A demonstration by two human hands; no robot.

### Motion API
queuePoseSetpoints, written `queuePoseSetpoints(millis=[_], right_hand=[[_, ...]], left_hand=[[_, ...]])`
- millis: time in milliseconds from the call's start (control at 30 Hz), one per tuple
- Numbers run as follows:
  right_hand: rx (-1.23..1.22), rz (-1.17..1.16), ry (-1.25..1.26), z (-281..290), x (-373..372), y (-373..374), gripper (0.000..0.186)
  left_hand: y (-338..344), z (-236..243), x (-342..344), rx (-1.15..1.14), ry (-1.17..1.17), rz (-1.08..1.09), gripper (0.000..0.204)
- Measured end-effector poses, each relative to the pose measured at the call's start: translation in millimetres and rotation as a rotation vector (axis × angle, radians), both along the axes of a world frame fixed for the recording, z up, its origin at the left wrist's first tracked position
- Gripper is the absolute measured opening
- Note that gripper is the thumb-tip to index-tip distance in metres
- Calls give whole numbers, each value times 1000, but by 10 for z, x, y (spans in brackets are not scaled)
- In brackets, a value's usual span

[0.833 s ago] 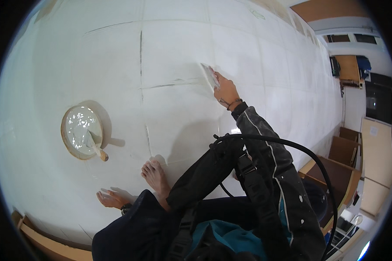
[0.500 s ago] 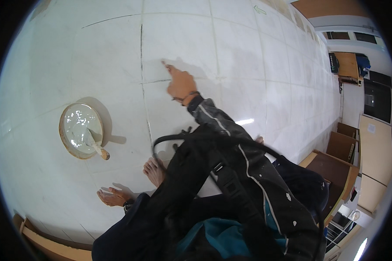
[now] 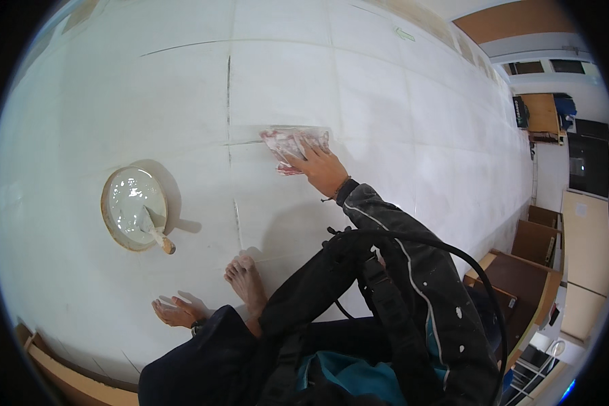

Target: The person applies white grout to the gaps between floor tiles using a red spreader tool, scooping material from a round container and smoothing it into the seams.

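In the head view, the right hand [image 3: 326, 174] spreads its fingers across a flat, red-and-white smeared spreader [image 3: 284, 143], gripping it low over the floor tiles beside a dark tile joint [image 3: 243, 143], and uneven pressure there could make its edge skip and leave the gap patchy! Over on the left, the left hand [image 3: 177, 312] has its fingers loosely apart with nothing visible in them, near the bare foot [image 3: 247, 281], while a putty knife [image 3: 168, 248] pokes its handle past the rim of the round paste pan [image 3: 105, 213] (an easy thing to catch), so a stray knock could flip it out and splash paste.
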State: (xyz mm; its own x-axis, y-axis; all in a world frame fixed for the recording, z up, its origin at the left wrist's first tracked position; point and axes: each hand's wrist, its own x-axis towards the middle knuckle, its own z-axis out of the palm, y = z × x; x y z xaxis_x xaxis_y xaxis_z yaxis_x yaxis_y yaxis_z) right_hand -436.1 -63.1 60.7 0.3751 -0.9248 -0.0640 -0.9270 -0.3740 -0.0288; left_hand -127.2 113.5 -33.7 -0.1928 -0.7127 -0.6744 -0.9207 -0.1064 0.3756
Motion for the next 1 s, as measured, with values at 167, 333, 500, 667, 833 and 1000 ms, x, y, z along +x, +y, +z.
queuePoseSetpoints(millis=[167,333,500,667,833,1000], right_hand=[[82,16,-1,-378,-39,409,64],[391,104,-255,-113,-120,477,63],[248,-740,-423,436,-320,8,64],[27,-723,-463,-106,-294,-131,66],[202,-660,-481,-66,431,-461,71],[357,-499,-417,64,1312,-676,62]], left_hand=[[69,143,-74,-456,-105,-64,33],[41,99,-105,-677,-155,-86,27],[106,30,-89,-573,-95,-24,39],[63,161,-9,-549,-198,-87,25],[-155,374,1347,-971,-348,429,48],[-99,243,1589,-1090,-410,622,66]])
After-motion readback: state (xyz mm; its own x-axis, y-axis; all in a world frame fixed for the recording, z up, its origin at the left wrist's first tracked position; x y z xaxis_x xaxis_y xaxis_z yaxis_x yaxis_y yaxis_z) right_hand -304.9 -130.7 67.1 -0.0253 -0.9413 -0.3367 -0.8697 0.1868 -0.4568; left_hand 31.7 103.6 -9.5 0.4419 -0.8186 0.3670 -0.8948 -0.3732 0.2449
